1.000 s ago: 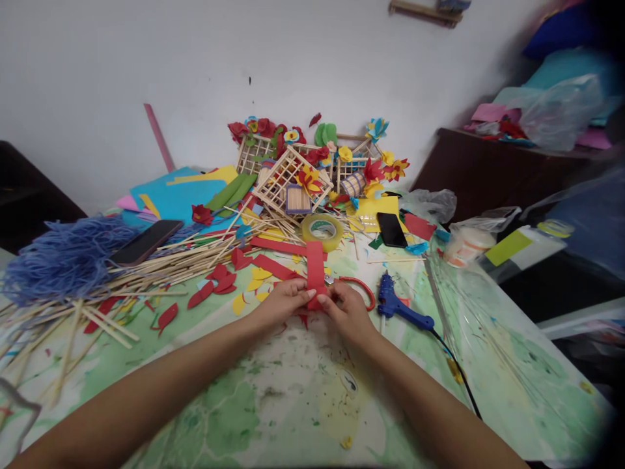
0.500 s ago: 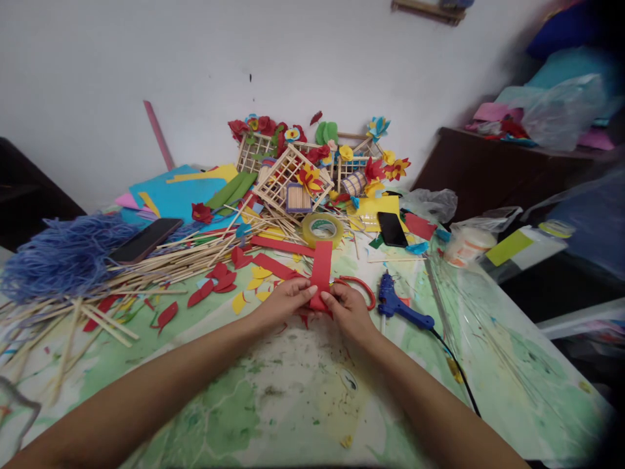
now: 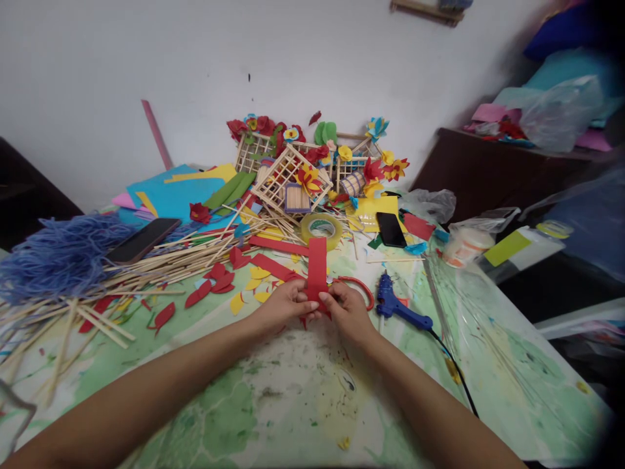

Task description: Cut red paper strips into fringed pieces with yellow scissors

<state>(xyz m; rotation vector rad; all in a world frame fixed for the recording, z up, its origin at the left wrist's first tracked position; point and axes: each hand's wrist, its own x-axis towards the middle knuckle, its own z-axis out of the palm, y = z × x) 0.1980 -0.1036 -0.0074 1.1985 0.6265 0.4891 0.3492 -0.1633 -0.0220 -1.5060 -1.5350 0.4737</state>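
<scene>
A red foam strip (image 3: pixel 317 267) stands up between my two hands over the green-stained table (image 3: pixel 273 397). My left hand (image 3: pixel 282 304) pinches its lower left edge with fingers closed. My right hand (image 3: pixel 347 307) pinches the lower right edge the same way. Red-handled scissors (image 3: pixel 360 286) lie just behind my right hand. Red and yellow petal cut-outs (image 3: pixel 225 285) are scattered left of my left hand.
A blue glue gun (image 3: pixel 401 307) with a black cord lies right of my hands. A tape roll (image 3: pixel 322 229), a black phone (image 3: pixel 391 229), wooden sticks (image 3: pixel 161 260), blue yarn (image 3: pixel 58 254), another phone (image 3: pixel 144 240), stick frames with paper flowers (image 3: pixel 293 176) and plastic bags (image 3: pixel 478 241) crowd the far side.
The red strip has tilted from slightly right back to upright, and my fingers have shifted a little on its lower end. My arms stay in place.
</scene>
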